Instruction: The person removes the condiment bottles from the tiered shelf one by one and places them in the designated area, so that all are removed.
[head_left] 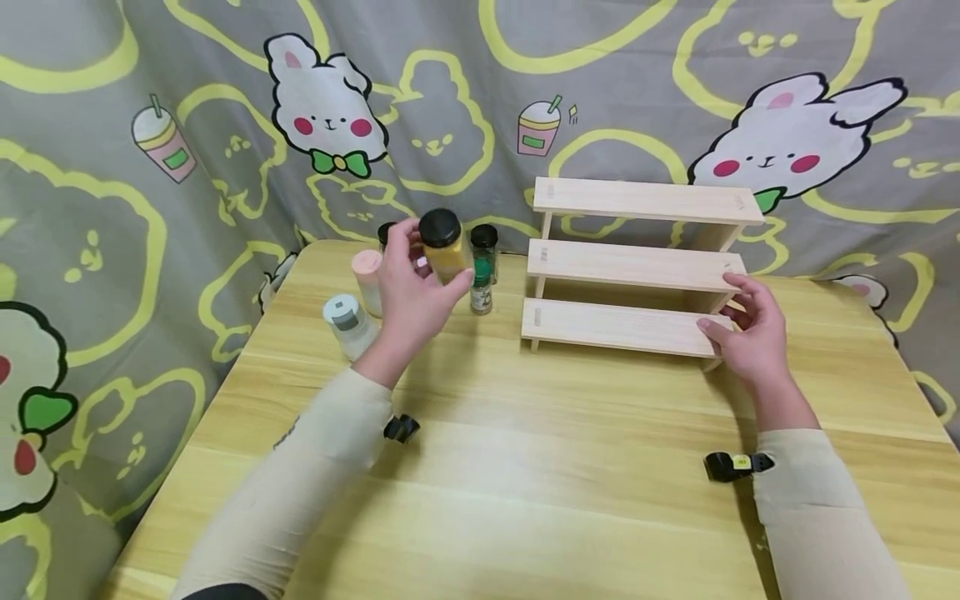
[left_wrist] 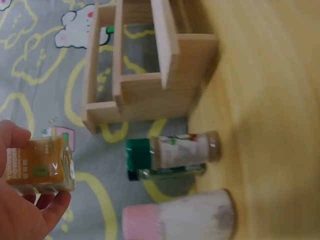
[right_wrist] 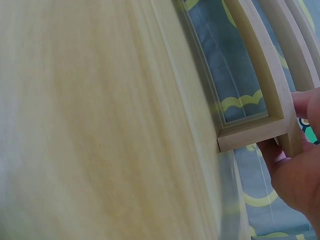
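My left hand [head_left: 412, 296] holds a spice jar [head_left: 448, 257] with a black lid and yellow-orange contents, raised above the table. In the left wrist view, the thumb and fingers pinch the clear-walled jar [left_wrist: 40, 165]. My right hand [head_left: 759, 333] grips the right end of a three-tier wooden rack [head_left: 622, 265], thumb on the lowest shelf and fingers at the middle one. The right wrist view shows that hand [right_wrist: 300, 175] around the rack's end [right_wrist: 255, 132]. Near the left hand stand a green-capped bottle [head_left: 482, 297] and a black-lidded jar [head_left: 485, 238].
At the left stand a pink-lidded bottle [head_left: 367, 271] and a pale bottle with a grey-marked lid [head_left: 349, 325]. Another black lid [head_left: 386, 232] shows partly behind the left hand. A patterned curtain [head_left: 435, 108] hangs behind the wooden table [head_left: 525, 483].
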